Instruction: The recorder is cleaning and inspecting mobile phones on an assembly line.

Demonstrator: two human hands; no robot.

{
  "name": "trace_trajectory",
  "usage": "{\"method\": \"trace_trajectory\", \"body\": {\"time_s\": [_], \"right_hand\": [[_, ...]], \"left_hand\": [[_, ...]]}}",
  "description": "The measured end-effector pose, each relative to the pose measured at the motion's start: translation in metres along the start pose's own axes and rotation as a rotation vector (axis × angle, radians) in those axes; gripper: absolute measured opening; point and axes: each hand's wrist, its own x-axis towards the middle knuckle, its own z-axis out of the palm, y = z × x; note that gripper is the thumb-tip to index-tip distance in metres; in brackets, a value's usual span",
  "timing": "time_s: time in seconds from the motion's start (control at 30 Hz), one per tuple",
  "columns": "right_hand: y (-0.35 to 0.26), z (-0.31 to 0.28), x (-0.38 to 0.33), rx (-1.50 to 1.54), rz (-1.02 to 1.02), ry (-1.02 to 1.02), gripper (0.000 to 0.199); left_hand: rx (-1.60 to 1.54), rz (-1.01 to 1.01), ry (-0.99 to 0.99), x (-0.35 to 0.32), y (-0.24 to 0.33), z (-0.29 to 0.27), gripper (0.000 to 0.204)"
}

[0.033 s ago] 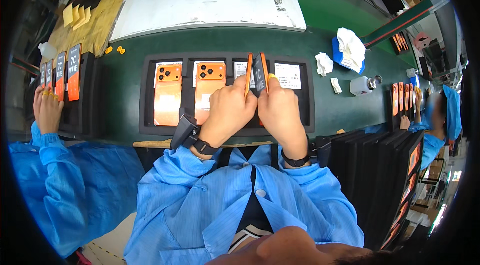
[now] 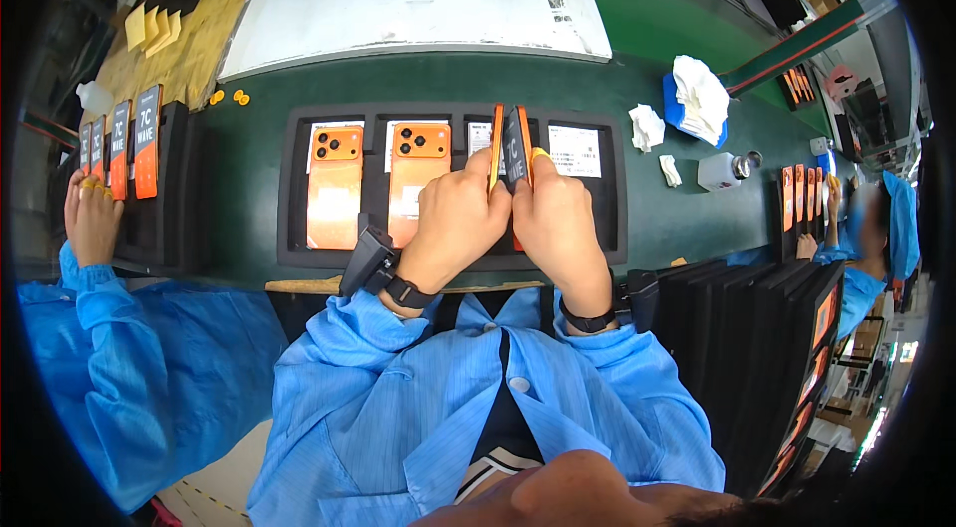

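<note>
A black foam tray [image 2: 344,115] lies on the green table before me. Its two left slots each hold an orange smartphone [image 2: 335,193], [image 2: 421,196], camera side up. Over the two right slots I hold two more phones on edge, side by side with a narrow gap. My left hand [image 2: 460,218] is closed on the left orange smartphone [image 2: 497,133]. My right hand [image 2: 558,220] grips the right orange smartphone [image 2: 514,143], whose printed dark screen side faces left. A yellow finger cot covers a right-hand finger. White labels [image 2: 575,152] show in the slots behind.
At left, a co-worker's hand [image 2: 95,218] touches upright phones [image 2: 147,143] in a black tray. A blue tissue box [image 2: 694,109], crumpled tissues [image 2: 646,129] and a clear bottle [image 2: 719,171] stand right of my tray. Stacked black trays [image 2: 727,348] are beside me; another worker [image 2: 876,228] sits far right.
</note>
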Motion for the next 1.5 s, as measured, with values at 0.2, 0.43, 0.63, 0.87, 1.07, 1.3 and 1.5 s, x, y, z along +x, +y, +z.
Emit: {"method": "trace_trajectory", "body": {"time_s": [0.2, 0.43, 0.63, 0.87, 1.07, 1.3, 1.5], "right_hand": [[0.007, 0.007, 0.001, 0.161, -0.027, -0.061, 0.02], [0.054, 0.055, -0.01, 0.451, -0.118, 0.188, 0.028], [0.05, 0.053, -0.004, 0.464, -0.155, 0.167, 0.033], [0.051, 0.053, -0.002, 0.444, -0.154, 0.163, 0.035], [0.053, 0.054, 0.0, 0.449, -0.152, 0.16, 0.036], [0.049, 0.051, -0.002, 0.455, -0.137, 0.141, 0.036], [0.053, 0.053, 0.0, 0.445, -0.169, 0.159, 0.036]], "left_hand": [[-0.367, -0.052, -0.079, -0.007, -0.014, 0.002, 0.049], [-0.37, 0.142, -0.234, -0.024, -0.024, -0.009, 0.089], [-0.302, 0.18, -0.223, -0.025, -0.031, -0.008, 0.105], [-0.311, 0.168, -0.273, -0.026, -0.032, -0.007, 0.097], [-0.28, 0.243, -0.214, -0.025, -0.035, -0.005, 0.095], [-0.274, 0.269, -0.21, -0.026, -0.035, -0.006, 0.092], [-0.305, 0.275, -0.221, -0.026, -0.037, -0.005, 0.092]]}}
